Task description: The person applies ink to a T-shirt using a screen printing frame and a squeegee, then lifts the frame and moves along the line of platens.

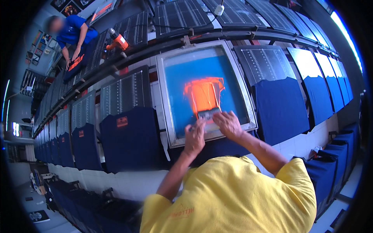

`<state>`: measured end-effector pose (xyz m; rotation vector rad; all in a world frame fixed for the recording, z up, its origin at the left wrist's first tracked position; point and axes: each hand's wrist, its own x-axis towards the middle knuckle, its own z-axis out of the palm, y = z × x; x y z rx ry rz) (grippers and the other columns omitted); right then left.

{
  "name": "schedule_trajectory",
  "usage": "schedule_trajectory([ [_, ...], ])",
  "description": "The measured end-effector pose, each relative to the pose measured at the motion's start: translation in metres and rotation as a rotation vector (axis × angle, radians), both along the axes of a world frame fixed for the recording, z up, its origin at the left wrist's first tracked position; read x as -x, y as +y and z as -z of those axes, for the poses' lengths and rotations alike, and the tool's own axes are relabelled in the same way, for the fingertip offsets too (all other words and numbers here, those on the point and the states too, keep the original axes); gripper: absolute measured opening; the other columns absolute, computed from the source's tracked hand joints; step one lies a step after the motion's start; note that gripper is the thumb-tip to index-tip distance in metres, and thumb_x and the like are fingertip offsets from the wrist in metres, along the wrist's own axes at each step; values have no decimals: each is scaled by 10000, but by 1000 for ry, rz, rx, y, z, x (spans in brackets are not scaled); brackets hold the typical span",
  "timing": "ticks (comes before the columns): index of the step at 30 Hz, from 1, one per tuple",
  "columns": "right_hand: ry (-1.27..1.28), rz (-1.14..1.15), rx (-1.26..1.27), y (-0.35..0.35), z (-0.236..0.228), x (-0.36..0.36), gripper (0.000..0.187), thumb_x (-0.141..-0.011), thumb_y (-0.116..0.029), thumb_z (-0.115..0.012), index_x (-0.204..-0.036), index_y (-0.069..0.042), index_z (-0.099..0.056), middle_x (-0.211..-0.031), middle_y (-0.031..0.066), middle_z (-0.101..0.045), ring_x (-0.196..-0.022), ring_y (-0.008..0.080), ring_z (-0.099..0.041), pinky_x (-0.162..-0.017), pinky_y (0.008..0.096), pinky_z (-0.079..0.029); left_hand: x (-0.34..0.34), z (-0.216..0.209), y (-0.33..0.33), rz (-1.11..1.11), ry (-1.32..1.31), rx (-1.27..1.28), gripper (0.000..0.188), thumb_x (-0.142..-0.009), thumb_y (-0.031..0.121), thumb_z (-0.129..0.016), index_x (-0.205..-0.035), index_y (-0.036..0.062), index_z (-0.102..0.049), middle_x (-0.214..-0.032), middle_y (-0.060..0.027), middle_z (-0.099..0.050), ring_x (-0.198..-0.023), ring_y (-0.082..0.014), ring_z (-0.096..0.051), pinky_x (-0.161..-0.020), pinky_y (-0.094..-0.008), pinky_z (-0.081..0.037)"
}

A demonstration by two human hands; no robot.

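A screen-printing frame (pixel 241 87) with a blue mesh lies over a dark pallet in front of me. Bright orange ink (pixel 205 94) is spread across the middle of the mesh. At the near end of the ink is a squeegee (pixel 208 113), its lower part partly covered by my fingers. My left hand (pixel 195 134) closes on its left end, and my right hand (pixel 228 124) grips the right end. Beneath the frame's near edge shows navy fabric (pixel 217 149).
Navy shirts (pixel 279 110) lie on sloping pallets to the right, and printed navy shirts (pixel 130 138) to the left. An orange heat gun (pixel 117 42) sits on the far row. At the far left, a co-worker in blue (pixel 74 31) handles a printed shirt (pixel 76 64).
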<state>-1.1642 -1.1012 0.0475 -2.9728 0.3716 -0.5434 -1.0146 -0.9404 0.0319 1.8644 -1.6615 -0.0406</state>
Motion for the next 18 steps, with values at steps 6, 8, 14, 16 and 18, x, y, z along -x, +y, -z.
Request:
schedule_trajectory([
  [6, -61, 57, -54, -79, -1, -76, 176, -753, -107, -680, -929, -124, -678, -936, 40, -682, -947, 240, -645, -838, 425, -451, -81, -11, -87, 24, -18, 51, 395, -923, -5, -534, -1311, 64, -519, -1309, -136, -630, -1197, -258, -602, -920, -431, -374],
  [8, -61, 80, -70, -95, -8, -93, 173, -739, -130, -703, -910, -118, -684, -915, 49, -687, -954, 245, -646, -857, 427, -454, -94, -16, -98, 26, 8, 12, 376, -937, -3, -517, -1306, 66, -523, -1293, -137, -639, -1175, -265, -609, -917, -432, -375],
  [14, -102, 11, -130, -52, -31, -48, 333, -675, -107, -766, -987, -97, -650, -1011, 15, -672, -925, 228, -626, -782, 401, -435, -58, -37, -58, 24, 8, 29, 370, -930, 3, -532, -1295, 68, -532, -1309, -124, -628, -1195, -254, -604, -933, -438, -367],
  [16, -44, 8, -144, -24, -29, -23, 396, -643, -83, -766, -1028, -96, -673, -1067, 15, -683, -944, 209, -632, -768, 385, -434, -33, -28, -30, 10, 6, 40, 387, -916, 7, -553, -1297, 69, -533, -1327, -111, -618, -1216, -241, -597, -943, -442, -361],
  [18, -33, 1, -139, -3, -28, -6, 384, -657, -75, -739, -1036, -90, -673, -1078, 16, -684, -944, 198, -632, -756, 378, -429, -9, -29, -5, 0, 34, -10, 420, -890, 1, -571, -1303, 66, -531, -1344, -100, -607, -1245, -224, -585, -949, -444, -347],
])
